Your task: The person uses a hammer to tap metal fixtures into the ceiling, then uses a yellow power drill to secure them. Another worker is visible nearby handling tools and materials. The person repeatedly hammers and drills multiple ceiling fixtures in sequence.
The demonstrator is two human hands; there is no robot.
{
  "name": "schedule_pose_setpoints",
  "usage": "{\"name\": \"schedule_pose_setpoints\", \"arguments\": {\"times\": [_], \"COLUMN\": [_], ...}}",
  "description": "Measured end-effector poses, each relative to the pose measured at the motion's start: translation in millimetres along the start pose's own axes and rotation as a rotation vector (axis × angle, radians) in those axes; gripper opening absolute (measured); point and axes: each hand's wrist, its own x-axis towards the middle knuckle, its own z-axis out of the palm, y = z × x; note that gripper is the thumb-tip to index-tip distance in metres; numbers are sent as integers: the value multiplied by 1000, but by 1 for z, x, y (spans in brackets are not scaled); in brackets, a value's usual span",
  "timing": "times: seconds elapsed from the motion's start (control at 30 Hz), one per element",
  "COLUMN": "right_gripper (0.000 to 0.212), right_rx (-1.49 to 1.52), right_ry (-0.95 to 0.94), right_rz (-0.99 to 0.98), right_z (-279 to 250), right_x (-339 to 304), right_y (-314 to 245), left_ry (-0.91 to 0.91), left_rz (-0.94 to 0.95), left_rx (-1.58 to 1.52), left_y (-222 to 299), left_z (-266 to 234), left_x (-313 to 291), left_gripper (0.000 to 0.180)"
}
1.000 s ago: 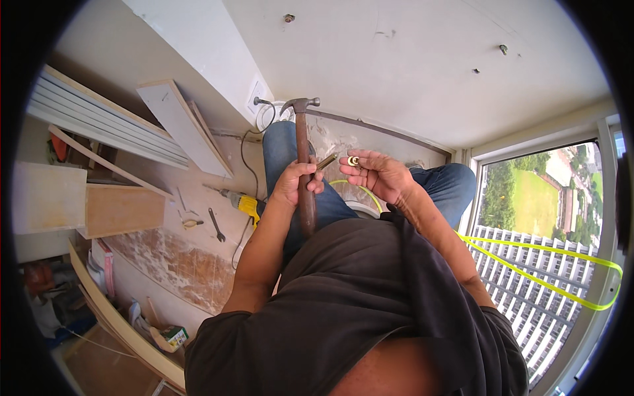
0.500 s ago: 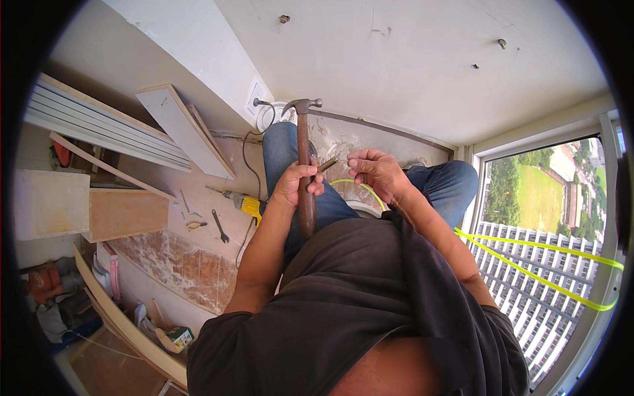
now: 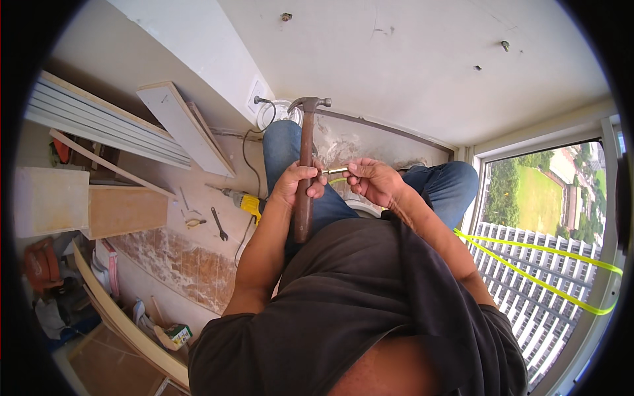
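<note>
A claw hammer (image 3: 306, 142) with a brown handle stands upright in my left hand (image 3: 292, 185), its head toward the wall and the handle's end near my shirt. My left fingers are closed round the handle. A short, slim metal bolt or anchor sleeve (image 3: 335, 171) spans the gap between both hands, lying nearly level. Its left end meets my left fingertips beside the handle. The fingers of my right hand (image 3: 378, 183) pinch its right end. Whether it has a thread or nut is too small to tell.
Two bolts (image 3: 505, 46) stick out of the pale wall. Left of my knees on the floor lie a yellow power drill (image 3: 249, 204) with a cord, a wrench (image 3: 218, 223) and small tools. Boards (image 3: 181, 122) lean farther left. A window (image 3: 541, 198) with a yellow-green strap (image 3: 555, 246) is at right.
My right hand has moved slightly left and taken hold of the metal piece's free end. The piece has turned from slanting to nearly level. The hammer has shifted slightly right.
</note>
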Motion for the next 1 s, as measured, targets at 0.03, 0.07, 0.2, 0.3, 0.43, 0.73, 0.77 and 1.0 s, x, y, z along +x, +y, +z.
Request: {"name": "schedule_pose_setpoints", "arguments": {"times": [0.03, 0.07, 0.2, 0.3, 0.43, 0.73, 0.77, 1.0], "right_gripper": [14, 14, 16, 16, 15, 11, 11, 12], "right_rx": [1, 12, 12, 9, -15, -39, -27, 42], "right_ry": [0, -8, -10, -23, -5, 24, 23, 51], "right_rz": [1, 7, 18, 10, -5, 27, 31, 26], "right_z": [-2, -4, -5, -8, -11, -10, -10, -9], "right_x": [0, 1, -2, -1, 1, -2, -3, 1], "right_y": [0, 0, 1, 3, 9, 12, 12, 11], "left_ry": [-13, -27, 24, 60, 80, 115, 101, 124], "left_rz": [-17, -34, -58, -71, -95, -110, -110, -77], "left_rx": [8, 18, 49, 77, 108, 200, 220, 340], "left_y": [1, 3, 1, 0, -2, -7, -7, 9], "left_z": [0, 1, 6, 7, 6, 14, 15, 33], "left_x": [2, 3, 6, 8, 9, 10, 9, 14], "left_gripper": [20, 19, 17, 18, 21, 27, 27, 26]}}
